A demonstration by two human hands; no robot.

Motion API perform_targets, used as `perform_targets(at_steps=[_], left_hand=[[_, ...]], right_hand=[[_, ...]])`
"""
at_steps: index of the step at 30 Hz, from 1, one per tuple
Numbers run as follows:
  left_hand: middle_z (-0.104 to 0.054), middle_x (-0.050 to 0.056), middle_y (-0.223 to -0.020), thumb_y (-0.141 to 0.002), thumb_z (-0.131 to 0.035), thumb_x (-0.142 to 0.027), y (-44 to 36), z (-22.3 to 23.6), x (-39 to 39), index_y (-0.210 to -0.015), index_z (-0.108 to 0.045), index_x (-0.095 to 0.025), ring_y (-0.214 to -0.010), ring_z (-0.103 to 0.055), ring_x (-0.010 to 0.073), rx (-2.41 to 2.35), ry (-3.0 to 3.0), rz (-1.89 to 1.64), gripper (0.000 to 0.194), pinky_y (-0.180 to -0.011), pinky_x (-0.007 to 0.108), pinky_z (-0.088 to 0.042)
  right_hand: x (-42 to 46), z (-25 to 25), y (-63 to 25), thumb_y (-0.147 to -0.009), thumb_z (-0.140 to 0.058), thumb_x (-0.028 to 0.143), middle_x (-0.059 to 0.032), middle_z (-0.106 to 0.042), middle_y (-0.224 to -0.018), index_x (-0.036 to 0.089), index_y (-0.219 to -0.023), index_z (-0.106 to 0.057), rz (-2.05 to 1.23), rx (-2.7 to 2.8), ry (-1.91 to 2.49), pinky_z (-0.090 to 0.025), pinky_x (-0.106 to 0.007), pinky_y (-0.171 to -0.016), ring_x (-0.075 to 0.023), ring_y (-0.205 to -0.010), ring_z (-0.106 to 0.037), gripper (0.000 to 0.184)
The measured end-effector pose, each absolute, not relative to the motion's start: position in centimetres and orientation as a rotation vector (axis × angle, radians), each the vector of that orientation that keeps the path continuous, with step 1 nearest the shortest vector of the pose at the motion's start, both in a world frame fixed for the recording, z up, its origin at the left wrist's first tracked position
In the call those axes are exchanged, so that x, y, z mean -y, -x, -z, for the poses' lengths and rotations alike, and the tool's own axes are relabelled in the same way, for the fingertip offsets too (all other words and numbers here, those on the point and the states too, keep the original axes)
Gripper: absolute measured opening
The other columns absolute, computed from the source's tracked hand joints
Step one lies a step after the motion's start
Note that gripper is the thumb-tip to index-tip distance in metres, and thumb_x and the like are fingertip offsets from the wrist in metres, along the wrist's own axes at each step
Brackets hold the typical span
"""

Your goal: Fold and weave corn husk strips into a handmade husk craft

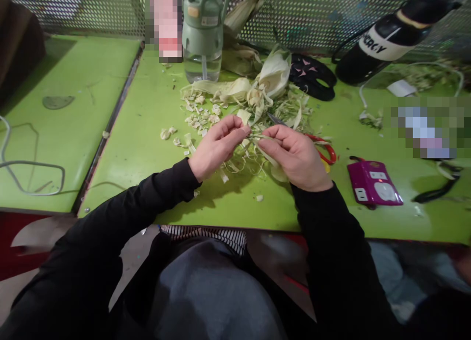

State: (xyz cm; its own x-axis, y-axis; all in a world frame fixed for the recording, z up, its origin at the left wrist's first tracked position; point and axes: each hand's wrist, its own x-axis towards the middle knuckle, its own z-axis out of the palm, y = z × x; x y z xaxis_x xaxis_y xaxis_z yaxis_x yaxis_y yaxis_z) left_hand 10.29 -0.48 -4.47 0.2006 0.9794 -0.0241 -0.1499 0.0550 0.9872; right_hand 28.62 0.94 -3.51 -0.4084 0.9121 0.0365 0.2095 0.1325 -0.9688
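Note:
My left hand (225, 143) is closed, thumb and forefinger pinching one end of a pale green corn husk strip (254, 135). The other end runs into my right hand (294, 156), whose fingers are also pinched shut on it. Both hands are over a pile of husk shreds (253, 158) and cut bits (202, 113). Behind them lie bunched dry corn husks (274, 75). Scissors with red handles (327, 148) rest partly under my right hand, their blades mostly covered by shreds.
A green-topped water bottle (203, 40) stands at the back by the mesh panel (91, 11). On the right are a purple power adapter (375, 183), a dark bottle (386, 43) and a white cord (362, 94). A black item with pink marks (312, 75) lies behind the pile.

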Motion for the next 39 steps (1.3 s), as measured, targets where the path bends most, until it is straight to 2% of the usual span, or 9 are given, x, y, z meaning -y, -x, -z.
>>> perform_targets(at_steps=[3, 7, 13, 20, 30, 34, 36, 39], left_hand=[[-0.033, -0.008, -0.062, -0.097, -0.059, -0.028, -9.9, 4.3, 0.4, -0.084, -0.047, -0.02, -0.047, -0.026, 0.0038, -0.917, -1.254, -1.084, 0.02, -0.044, 0.018, -0.027], [-0.033, -0.008, -0.062, -0.087, -0.071, -0.02, -9.6, 4.9, -0.1, -0.09, -0.054, -0.019, -0.052, -0.031, 0.0057, -0.84, -1.494, -1.071, 0.017, -0.049, 0.019, -0.031], [-0.051, -0.003, -0.07, -0.087, -0.064, -0.019, -9.7, 6.3, -0.5, -0.086, -0.056, -0.018, -0.056, -0.041, 0.0069, -0.879, -1.694, -1.214, 0.008, -0.053, 0.021, -0.037], [-0.063, 0.0, -0.068, -0.088, -0.065, -0.029, -9.5, 6.1, 0.1, -0.086, -0.06, -0.017, -0.055, -0.052, 0.0082, -0.963, -1.841, -1.205, 0.013, -0.053, 0.021, -0.043], [-0.067, 0.001, -0.065, -0.088, -0.064, -0.025, -9.8, 6.2, 0.7, -0.088, -0.063, -0.014, -0.052, -0.055, 0.0077, -0.95, -1.983, -1.337, 0.012, -0.051, 0.021, -0.041], [-0.068, 0.001, -0.068, -0.089, -0.064, -0.026, -9.7, 6.3, 0.7, -0.09, -0.063, -0.014, -0.056, -0.059, 0.0083, -0.953, -1.928, -1.302, 0.012, -0.053, 0.02, -0.045], [-0.068, 0.001, -0.07, -0.09, -0.063, -0.027, -9.7, 6.5, 0.6, -0.092, -0.061, -0.015, -0.058, -0.062, 0.0089, -0.972, -1.853, -1.275, 0.013, -0.055, 0.02, -0.048], [-0.07, 0.003, -0.081, -0.091, -0.061, -0.029, -9.9, 6.9, 0.2, -0.095, -0.058, -0.017, -0.067, -0.068, 0.0108, -0.961, -1.667, -1.295, 0.013, -0.059, 0.022, -0.054]], right_hand=[[-1.0, 3.6, -28.8, -0.085, -0.077, 0.042, 0.0048, -0.049, -0.063, 0.02, -0.084, -0.062, -1.371, 1.675, 1.078, -0.027, -0.023, -0.046, -0.0069, -0.052, -0.037, 0.027], [-1.0, 3.6, -28.9, -0.084, -0.077, 0.04, 0.0044, -0.052, -0.065, 0.019, -0.085, -0.063, -1.426, 1.577, 1.04, -0.029, -0.022, -0.047, -0.0065, -0.053, -0.041, 0.025], [-0.8, 3.2, -28.7, -0.082, -0.079, 0.04, 0.0047, -0.051, -0.062, 0.02, -0.083, -0.064, -1.44, 1.601, 1.047, -0.024, -0.023, -0.043, -0.0064, -0.049, -0.038, 0.025], [-0.8, 3.4, -29.0, -0.081, -0.078, 0.037, 0.0054, -0.049, -0.061, 0.019, -0.083, -0.064, -1.453, 1.654, 1.054, -0.024, -0.024, -0.043, -0.0067, -0.049, -0.036, 0.022], [-0.5, 2.7, -29.3, -0.082, -0.076, 0.037, 0.0059, -0.047, -0.063, 0.02, -0.081, -0.063, -1.444, 1.769, 1.009, -0.028, -0.024, -0.046, -0.0068, -0.052, -0.036, 0.022], [-0.6, 2.8, -29.5, -0.084, -0.074, 0.038, 0.0058, -0.046, -0.063, 0.02, -0.08, -0.061, -1.441, 1.811, 0.994, -0.031, -0.026, -0.049, -0.0078, -0.052, -0.036, 0.023], [-0.9, 3.1, -29.3, -0.084, -0.074, 0.04, 0.0043, -0.048, -0.066, 0.021, -0.082, -0.061, -1.307, 1.83, 1.017, -0.035, -0.027, -0.051, -0.0101, -0.056, -0.042, 0.024], [-1.3, 3.9, -28.9, -0.081, -0.078, 0.045, -0.0019, -0.058, -0.079, 0.023, -0.082, -0.06, -0.695, 1.826, 1.033, -0.046, -0.033, -0.067, -0.0187, -0.078, -0.056, 0.028]])
